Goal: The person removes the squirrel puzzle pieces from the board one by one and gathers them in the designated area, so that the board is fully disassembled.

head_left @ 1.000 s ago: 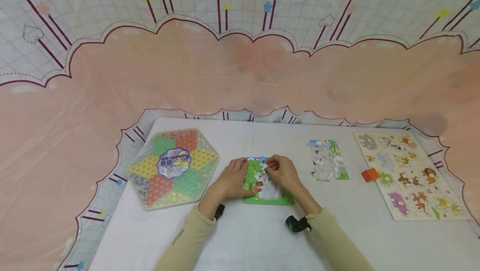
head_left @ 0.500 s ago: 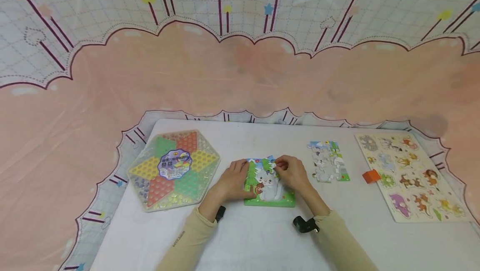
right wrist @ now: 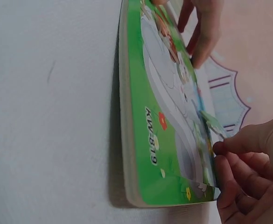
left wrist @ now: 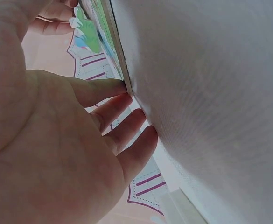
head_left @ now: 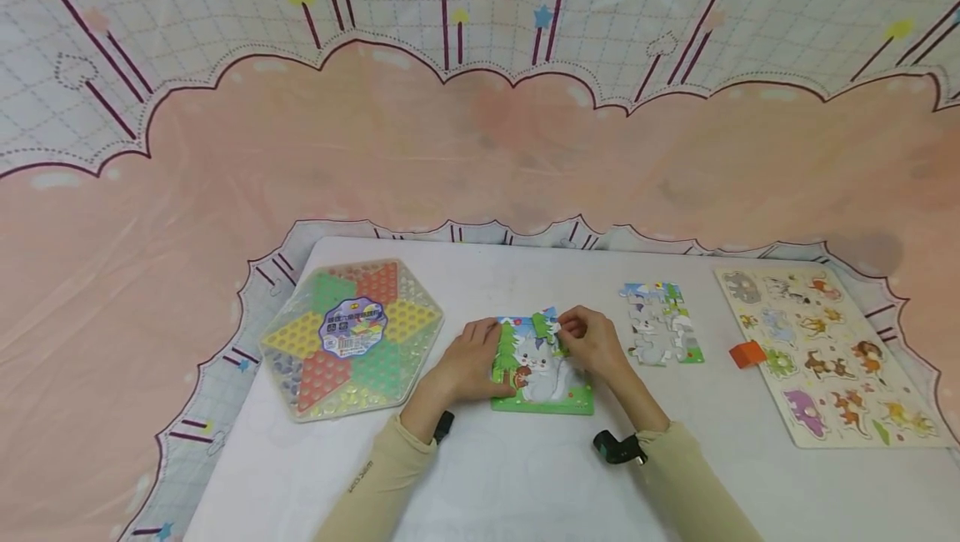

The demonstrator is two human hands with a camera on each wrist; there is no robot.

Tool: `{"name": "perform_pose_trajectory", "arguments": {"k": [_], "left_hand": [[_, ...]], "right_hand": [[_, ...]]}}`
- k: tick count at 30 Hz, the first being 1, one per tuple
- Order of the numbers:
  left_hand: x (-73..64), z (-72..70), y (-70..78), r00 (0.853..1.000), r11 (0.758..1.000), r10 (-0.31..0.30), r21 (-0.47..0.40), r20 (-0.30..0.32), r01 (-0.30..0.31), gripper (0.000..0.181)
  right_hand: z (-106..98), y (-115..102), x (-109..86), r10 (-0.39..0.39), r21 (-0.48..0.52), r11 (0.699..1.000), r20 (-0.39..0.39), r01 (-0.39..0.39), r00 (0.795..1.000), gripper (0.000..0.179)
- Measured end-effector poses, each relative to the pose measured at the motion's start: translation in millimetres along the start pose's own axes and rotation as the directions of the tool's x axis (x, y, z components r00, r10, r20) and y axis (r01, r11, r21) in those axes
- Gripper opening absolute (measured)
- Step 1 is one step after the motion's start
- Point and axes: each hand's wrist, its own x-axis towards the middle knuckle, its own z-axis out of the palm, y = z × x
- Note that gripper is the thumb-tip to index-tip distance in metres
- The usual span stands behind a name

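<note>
A green-framed jigsaw puzzle board (head_left: 540, 407) with a white cartoon animal lies mid-table. My left hand (head_left: 472, 363) rests along its left side, thumb over the front part of the picture. In the left wrist view, that hand's fingers (left wrist: 103, 91) are extended, with the index fingertip at the board's edge. My right hand (head_left: 596, 346) pinches a green jigsaw piece (head_left: 543, 325) between thumb and index finger, over the board's upper right. The piece (right wrist: 213, 123) stands tilted above the picture in the right wrist view.
A hexagonal Chinese checkers set (head_left: 348, 383) in clear wrapping lies to the left. Joined jigsaw pieces (head_left: 656, 342) lie to the right of the board. Farther right are an orange block (head_left: 747, 354) and a wooden animal puzzle (head_left: 817, 392).
My right hand has moved right with the jigsaw piece, which now sits farther right and more tilted, uncovering the animal's head. My left hand stays at the board's left side.
</note>
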Motion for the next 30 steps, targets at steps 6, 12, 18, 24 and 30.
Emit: {"name": "perform_pose_trajectory", "arguments": {"k": [6,12,18,24,30], "left_hand": [[0.4,0.6,0.0,1.000,1.000,0.007,0.012,-0.007,-0.007,0.100],[0.8,1.7,-0.4,1.000,1.000,0.000,0.004,-0.007,0.000,0.100],[0.7,1.8,-1.0,1.000,1.000,0.004,-0.006,0.000,-0.004,0.100],[1.2,2.7,-1.8,1.000,1.000,0.002,-0.007,-0.003,-0.002,0.099],[0.7,3.8,-1.8,1.000,1.000,0.000,-0.007,-0.010,0.000,0.099]], "right_hand": [[1.3,3.7,0.2,-0.017,0.060,0.998,-0.043,0.019,0.999,0.015],[1.9,4.8,1.5,0.028,0.052,0.998,-0.100,-0.023,0.995,0.010],[0.8,4.8,-1.6,0.040,0.003,0.999,-0.101,-0.040,0.994,0.010],[0.9,6.3,-2.3,0.034,-0.014,0.999,-0.132,-0.036,0.991,0.021],[1.8,9.9,-1.5,0.031,-0.048,0.998,-0.215,-0.042,0.976,0.015]]}}
